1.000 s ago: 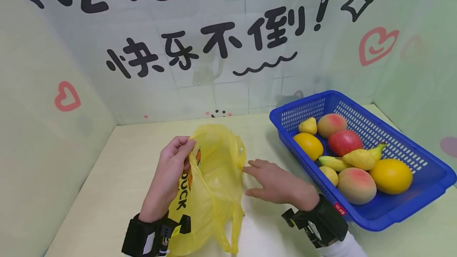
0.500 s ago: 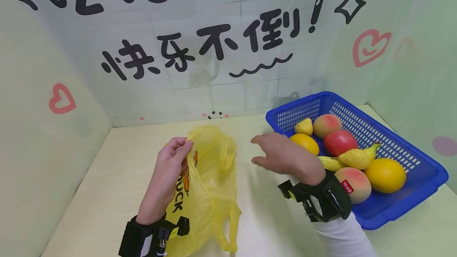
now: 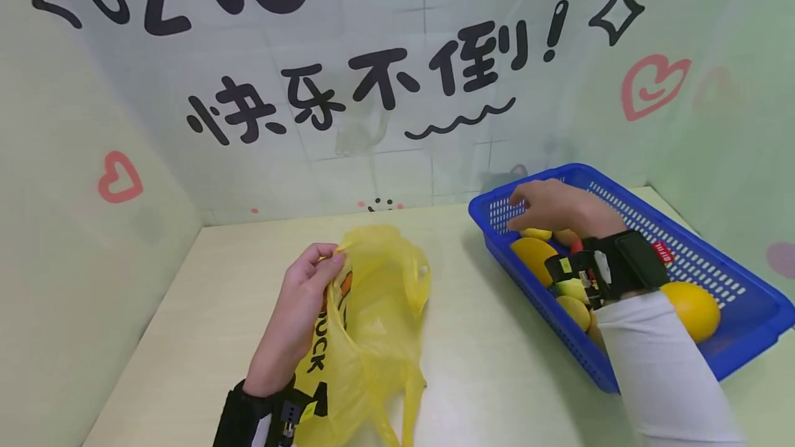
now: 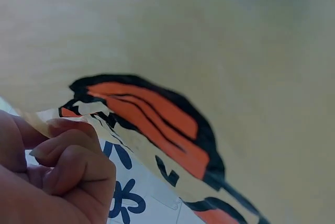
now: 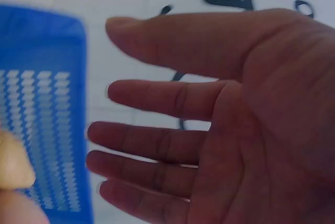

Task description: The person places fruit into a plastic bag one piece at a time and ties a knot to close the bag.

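Note:
A yellow plastic bag (image 3: 385,323) with handle loops and a printed duck stands partly opened near the middle of the table. My left hand (image 3: 304,295) pinches its upper left edge between thumb and fingers. In the left wrist view, the bag's orange and black print (image 4: 152,119) is close to the curled fingers. My right hand (image 3: 565,205) hovers over the far left end of a blue basket (image 3: 735,293), holding nothing. The right wrist view shows its fingers spread and extended, beside a pale yellow fruit (image 5: 13,166). Below the hand lies a small yellow fruit (image 3: 535,234).
Several fruits fill the basket: an orange-yellow round one (image 3: 694,310) near the front, another (image 3: 534,259) by the left wall. My right forearm hides others. Behind the table (image 3: 205,336) is a wall cover (image 3: 348,171) with black lettering.
My right hand has moved from beside the bag, up and to the right, to above the far end of the basket. My left hand keeps its grip on the bag's edge.

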`<state>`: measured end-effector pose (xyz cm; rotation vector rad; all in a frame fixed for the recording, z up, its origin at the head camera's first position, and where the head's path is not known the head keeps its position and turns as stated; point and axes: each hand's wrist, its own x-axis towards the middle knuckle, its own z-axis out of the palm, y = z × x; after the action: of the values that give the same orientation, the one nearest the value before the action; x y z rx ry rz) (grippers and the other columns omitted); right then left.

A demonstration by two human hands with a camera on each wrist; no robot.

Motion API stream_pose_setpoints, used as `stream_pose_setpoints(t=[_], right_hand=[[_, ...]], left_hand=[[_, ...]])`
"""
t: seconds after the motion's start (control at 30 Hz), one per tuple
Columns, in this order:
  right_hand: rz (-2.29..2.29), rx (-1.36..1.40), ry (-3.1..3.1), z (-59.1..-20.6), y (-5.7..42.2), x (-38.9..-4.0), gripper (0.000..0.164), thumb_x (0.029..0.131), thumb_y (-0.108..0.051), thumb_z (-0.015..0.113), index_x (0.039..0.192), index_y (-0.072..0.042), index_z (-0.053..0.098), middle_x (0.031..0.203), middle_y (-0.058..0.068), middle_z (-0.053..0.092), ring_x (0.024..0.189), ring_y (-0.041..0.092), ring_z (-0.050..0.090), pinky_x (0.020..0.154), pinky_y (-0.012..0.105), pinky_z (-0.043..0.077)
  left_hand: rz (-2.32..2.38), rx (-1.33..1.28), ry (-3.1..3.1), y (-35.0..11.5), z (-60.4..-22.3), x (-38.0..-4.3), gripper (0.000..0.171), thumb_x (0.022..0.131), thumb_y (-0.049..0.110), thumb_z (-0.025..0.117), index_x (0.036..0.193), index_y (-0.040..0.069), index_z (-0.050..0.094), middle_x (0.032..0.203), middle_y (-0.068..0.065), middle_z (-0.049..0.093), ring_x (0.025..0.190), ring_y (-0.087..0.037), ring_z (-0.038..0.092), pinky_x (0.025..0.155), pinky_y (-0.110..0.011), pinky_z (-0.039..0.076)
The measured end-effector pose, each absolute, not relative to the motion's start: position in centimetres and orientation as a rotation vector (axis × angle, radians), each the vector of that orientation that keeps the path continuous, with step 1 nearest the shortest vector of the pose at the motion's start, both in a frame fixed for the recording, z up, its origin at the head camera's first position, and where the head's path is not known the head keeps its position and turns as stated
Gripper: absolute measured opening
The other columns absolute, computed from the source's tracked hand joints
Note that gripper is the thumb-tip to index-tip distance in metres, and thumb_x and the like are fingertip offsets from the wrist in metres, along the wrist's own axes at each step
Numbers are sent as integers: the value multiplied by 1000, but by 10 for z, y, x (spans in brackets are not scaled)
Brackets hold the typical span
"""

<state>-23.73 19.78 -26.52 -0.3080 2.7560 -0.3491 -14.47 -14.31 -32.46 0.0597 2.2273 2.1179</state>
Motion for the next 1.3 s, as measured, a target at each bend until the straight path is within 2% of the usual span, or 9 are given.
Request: stream_pose_setpoints(t=[0.27, 0.4, 0.5, 0.63, 0.83, 0.93, 1.1, 1.2, 1.3], right_hand=[[-341, -306, 2699, -288, 217, -257, 66, 91, -33, 68, 143, -1, 45, 146, 29, 43, 128, 48, 45, 103, 65, 40], [-417, -246, 2661, -306, 219, -263, 67, 91, -30, 68, 147, -5, 42, 151, 30, 37, 131, 48, 43, 103, 65, 41], [-359, -273, 2652, -321, 221, -266, 68, 90, -30, 68, 147, -4, 43, 148, 30, 41, 128, 48, 46, 102, 61, 45], [-250, -355, 2669, -335, 220, -267, 62, 89, -29, 69, 142, -1, 49, 141, 31, 49, 123, 48, 51, 98, 58, 49], [-137, -299, 2677, -334, 209, -260, 43, 90, -26, 64, 129, -7, 63, 134, 31, 47, 117, 49, 41, 100, 60, 44], [-133, -287, 2650, -331, 206, -259, 39, 91, -24, 62, 127, -8, 64, 131, 30, 49, 114, 46, 43, 98, 58, 46], [-222, -322, 2520, -331, 210, -261, 45, 95, -19, 55, 136, -2, 55, 135, 26, 55, 113, 40, 54, 94, 57, 51], [-212, -360, 2474, -332, 212, -261, 51, 93, -18, 54, 141, -1, 48, 141, 27, 51, 121, 42, 51, 100, 61, 44], [-182, -373, 2458, -334, 213, -261, 57, 91, -18, 57, 145, -5, 44, 137, 25, 52, 120, 44, 49, 101, 63, 42]], left_hand=[[2105, 82, 2245, -143, -324, -145, 24, 104, 18, 46, 118, 0, 51, 88, 4, 62, 71, -9, 55, 64, -18, 47], [2115, 97, 2222, -142, -323, -146, 23, 104, 18, 47, 117, 1, 51, 85, 4, 62, 70, -9, 55, 65, -19, 48], [2117, 112, 2206, -141, -323, -146, 21, 104, 18, 47, 116, 2, 51, 82, 4, 60, 69, -10, 53, 63, -19, 47], [2104, 114, 2203, -141, -323, -145, 20, 104, 17, 46, 115, 2, 51, 79, 4, 57, 66, -10, 51, 61, -19, 45], [2088, 110, 2218, -143, -322, -143, 20, 104, 18, 46, 115, 2, 51, 77, 5, 56, 64, -9, 48, 59, -18, 42], [2080, 107, 2229, -143, -322, -142, 19, 104, 17, 46, 115, 2, 51, 75, 6, 55, 62, -9, 47, 58, -18, 41], [2072, 128, 2235, -144, -323, -143, 21, 104, 18, 46, 117, 2, 50, 78, 4, 58, 64, -9, 49, 59, -19, 43], [2068, 127, 2243, -145, -322, -143, 21, 104, 18, 46, 117, 2, 50, 80, 3, 60, 66, -10, 52, 61, -19, 46], [2069, 119, 2248, -146, -322, -143, 21, 104, 18, 46, 117, 3, 50, 79, 3, 60, 65, -10, 52, 61, -19, 46]])
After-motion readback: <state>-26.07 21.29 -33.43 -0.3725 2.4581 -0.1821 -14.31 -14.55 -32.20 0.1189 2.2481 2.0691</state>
